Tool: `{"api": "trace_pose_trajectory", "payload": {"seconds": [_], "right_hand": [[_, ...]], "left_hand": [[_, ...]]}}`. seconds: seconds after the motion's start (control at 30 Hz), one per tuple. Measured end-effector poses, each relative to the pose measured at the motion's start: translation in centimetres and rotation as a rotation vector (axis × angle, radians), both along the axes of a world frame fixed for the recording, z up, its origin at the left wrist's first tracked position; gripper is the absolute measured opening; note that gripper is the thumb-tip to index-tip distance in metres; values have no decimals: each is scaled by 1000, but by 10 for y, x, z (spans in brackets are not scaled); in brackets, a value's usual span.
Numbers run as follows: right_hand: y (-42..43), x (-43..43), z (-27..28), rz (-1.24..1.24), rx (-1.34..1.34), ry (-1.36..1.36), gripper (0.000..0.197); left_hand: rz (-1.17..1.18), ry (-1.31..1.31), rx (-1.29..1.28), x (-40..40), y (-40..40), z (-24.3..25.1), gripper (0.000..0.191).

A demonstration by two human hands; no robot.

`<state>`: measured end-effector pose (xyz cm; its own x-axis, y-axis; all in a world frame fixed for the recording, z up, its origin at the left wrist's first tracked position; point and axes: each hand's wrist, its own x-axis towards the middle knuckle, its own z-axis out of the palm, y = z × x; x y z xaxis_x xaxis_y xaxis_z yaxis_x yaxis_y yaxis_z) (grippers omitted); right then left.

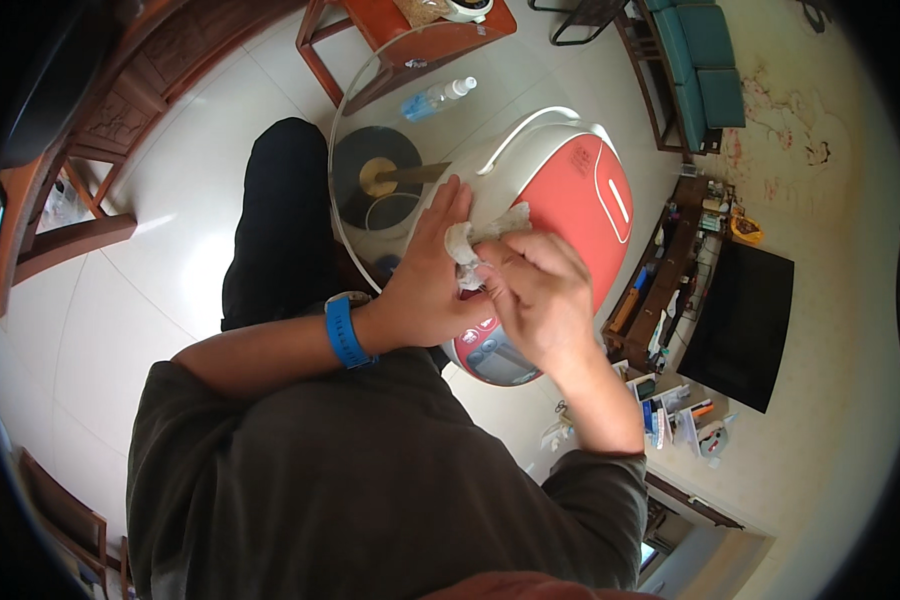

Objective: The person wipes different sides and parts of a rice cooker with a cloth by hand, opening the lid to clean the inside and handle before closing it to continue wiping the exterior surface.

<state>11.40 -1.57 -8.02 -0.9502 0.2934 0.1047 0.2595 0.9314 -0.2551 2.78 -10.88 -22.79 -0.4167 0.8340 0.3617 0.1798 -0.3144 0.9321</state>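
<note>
A rice cooker [581, 195] with a red lid, white sides and a carrying handle stands on a round glass table [337, 135]. In my right hand [544, 292] is a crumpled whitish cloth or wipe [461, 247], pinched between thumb and fingers above the lid. My left hand [435, 277] rests flat with fingers extended along the cooker's near left side, close against the cloth; a watch with a blue strap [345, 334] is on that wrist. The cooker's control panel [499, 360] shows partly below my hands. What lies under my palms is hidden.
A clear spray bottle with blue liquid [439, 99] lies on the glass beyond the cooker. Past the table's far edge stands a reddish wooden stool or chair [390, 30]. To the right are a long wooden cabinet [660, 277] with many items and a dark television [742, 322].
</note>
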Motion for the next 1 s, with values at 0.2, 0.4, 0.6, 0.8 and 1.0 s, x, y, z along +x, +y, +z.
{"api": "trace_pose_trajectory", "payload": {"seconds": [0.2,0.4,0.6,0.8,1.0], "right_hand": [[79,-41,9,-174,304,-61,13],[93,-47,-6,-104,345,-124,10],[10,-36,-5,163,24,-172,11],[84,-53,0,-80,402,-84,9],[41,-39,-1,110,187,-179,9]], "left_hand": [[-5,-118,-130,-1,-5,9,113],[-10,-221,-223,0,-5,12,116],[-19,7,-238,8,-4,-4,113],[-19,-208,-294,0,-7,14,120],[-33,-278,-249,2,-4,10,122]]}}
